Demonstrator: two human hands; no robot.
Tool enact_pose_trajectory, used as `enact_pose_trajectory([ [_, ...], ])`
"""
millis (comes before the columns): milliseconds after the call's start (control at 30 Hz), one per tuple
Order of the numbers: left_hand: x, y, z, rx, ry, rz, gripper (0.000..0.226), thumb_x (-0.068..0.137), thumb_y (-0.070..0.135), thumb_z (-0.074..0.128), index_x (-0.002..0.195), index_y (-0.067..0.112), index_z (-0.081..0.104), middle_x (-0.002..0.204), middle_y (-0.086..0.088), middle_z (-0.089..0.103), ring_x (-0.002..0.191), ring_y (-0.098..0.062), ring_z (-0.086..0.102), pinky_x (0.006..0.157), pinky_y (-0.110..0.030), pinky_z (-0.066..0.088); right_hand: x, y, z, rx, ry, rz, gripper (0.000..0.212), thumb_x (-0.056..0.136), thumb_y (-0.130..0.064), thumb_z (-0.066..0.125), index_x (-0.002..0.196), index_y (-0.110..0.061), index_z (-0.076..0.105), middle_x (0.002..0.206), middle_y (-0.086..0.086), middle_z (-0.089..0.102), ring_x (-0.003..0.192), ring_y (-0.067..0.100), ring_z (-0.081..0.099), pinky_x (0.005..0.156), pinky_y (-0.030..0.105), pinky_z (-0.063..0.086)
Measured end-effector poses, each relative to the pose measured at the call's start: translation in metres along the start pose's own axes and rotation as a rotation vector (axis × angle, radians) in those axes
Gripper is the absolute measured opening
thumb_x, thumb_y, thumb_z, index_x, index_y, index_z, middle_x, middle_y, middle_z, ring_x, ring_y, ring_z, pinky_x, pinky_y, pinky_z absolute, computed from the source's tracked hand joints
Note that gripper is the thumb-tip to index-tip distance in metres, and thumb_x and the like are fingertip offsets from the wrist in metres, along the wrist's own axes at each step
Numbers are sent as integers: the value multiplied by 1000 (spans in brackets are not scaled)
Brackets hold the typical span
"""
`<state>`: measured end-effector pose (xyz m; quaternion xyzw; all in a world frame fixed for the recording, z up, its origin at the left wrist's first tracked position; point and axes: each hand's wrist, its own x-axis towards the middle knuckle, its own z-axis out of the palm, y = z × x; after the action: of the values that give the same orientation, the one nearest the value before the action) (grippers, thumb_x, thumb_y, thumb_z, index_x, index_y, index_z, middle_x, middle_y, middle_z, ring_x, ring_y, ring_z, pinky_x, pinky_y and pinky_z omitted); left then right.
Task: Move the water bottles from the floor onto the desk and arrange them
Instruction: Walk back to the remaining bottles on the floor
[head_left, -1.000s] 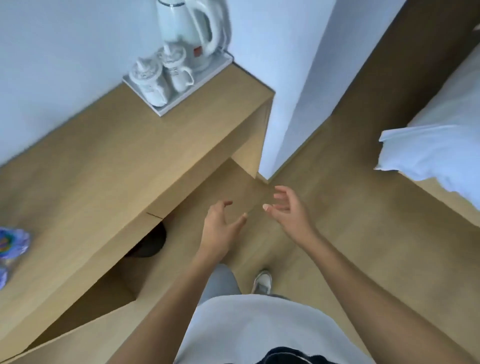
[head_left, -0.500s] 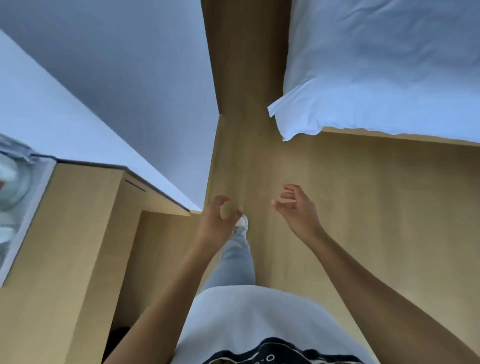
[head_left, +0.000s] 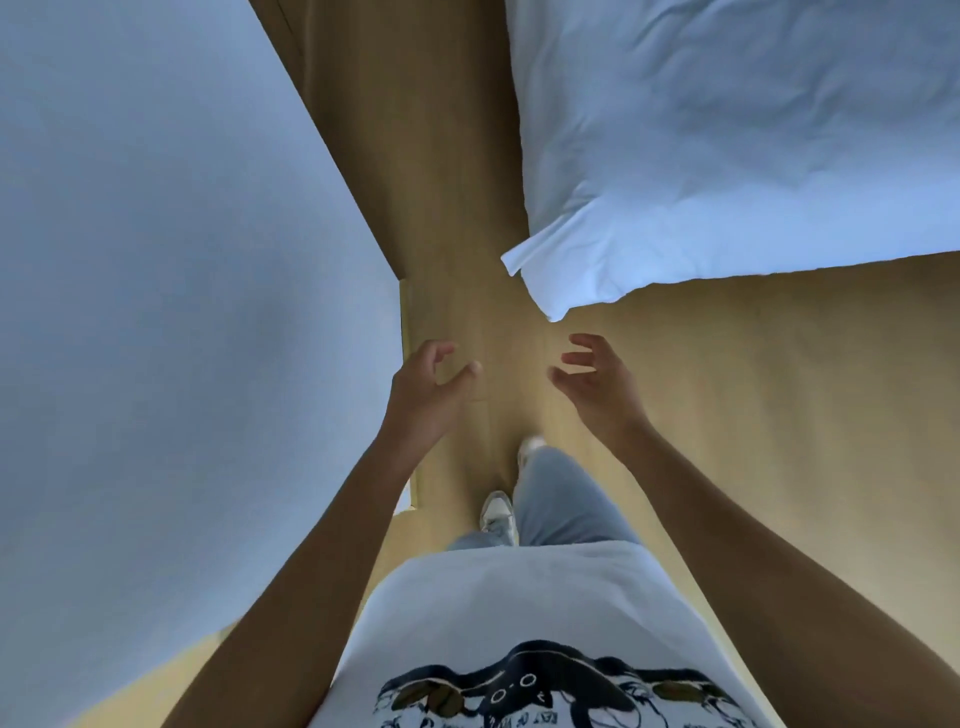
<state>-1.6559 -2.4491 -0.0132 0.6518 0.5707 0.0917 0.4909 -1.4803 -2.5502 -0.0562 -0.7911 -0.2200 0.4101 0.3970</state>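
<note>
Wooden floor (head_left: 727, 415) beneath left hand (head_left: 423, 395) and right hand (head_left: 597, 384), both loosely spread, empty.

White duvet (head_left: 737, 135) draped over the bed, corner hanging above the wooden floor (head_left: 753, 389). Left of the duvet, a pale wall (head_left: 156, 260). Below its corner, white sneakers (head_left: 497, 512), light jeans (head_left: 561, 499), a cat-print T-shirt (head_left: 519, 623).
</note>
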Motion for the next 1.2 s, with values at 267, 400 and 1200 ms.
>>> enact_pose_trajectory([
  [267, 170, 82, -11, -11, 2, -31, 37, 90, 35, 62, 123, 19, 55, 132, 3, 54, 120, -13, 50, 86, -24, 39, 168, -75, -2, 1, -36, 56, 46, 86, -24, 69, 128, -22, 51, 118, 1, 63, 88, 15, 63, 68, 26, 48],
  [400, 252, 135, -27, -8, 13, -35, 37, 91, 35, 61, 123, 18, 56, 129, 2, 56, 112, -10, 50, 84, -25, 39, 256, -136, -12, -47, -66, 33, 45, 88, -22, 67, 130, -21, 50, 118, 1, 64, 98, 17, 62, 65, 14, 47],
  [1200, 781, 338, -164, -35, -18, 33, 26, 89, 35, 63, 113, 28, 59, 110, 17, 54, 108, 3, 47, 74, -9, 33, 736, -456, 38, -36, -71, -1, 49, 90, -34, 66, 134, -24, 46, 116, -2, 59, 103, 17, 60, 82, 26, 51],
])
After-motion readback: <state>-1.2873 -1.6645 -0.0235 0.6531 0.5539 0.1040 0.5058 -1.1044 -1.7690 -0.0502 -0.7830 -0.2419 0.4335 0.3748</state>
